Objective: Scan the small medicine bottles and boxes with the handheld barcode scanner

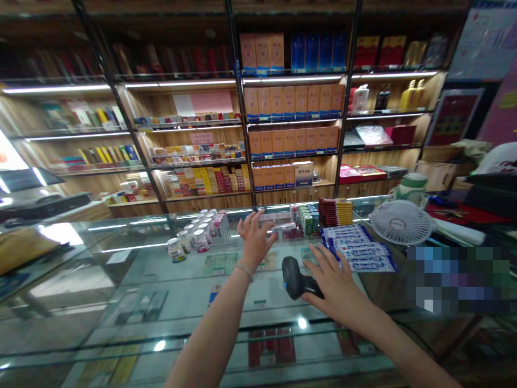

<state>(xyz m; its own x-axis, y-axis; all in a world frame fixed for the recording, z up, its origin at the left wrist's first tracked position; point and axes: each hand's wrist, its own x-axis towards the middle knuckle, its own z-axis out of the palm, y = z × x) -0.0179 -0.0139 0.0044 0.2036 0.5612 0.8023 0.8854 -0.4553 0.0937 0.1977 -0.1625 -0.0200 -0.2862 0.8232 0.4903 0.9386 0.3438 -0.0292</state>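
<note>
My left hand (253, 237) is stretched forward over the glass counter (161, 302), fingers spread, next to a small clear packet (285, 230) lying by the goods at the back of the counter. It wears a thin bracelet at the wrist. My right hand (337, 283) lies with fingers spread on the handle of a black barcode scanner (294, 276) that rests on the counter. Neither hand grips anything firmly that I can see.
Small jars (194, 237) stand left of my left hand. Green and white small boxes (307, 218), a red stack (335, 212) and blue-white packs (357, 248) lie at the right. A white fan (401, 222) sits further right. Shelves of boxes (293, 118) fill the wall behind.
</note>
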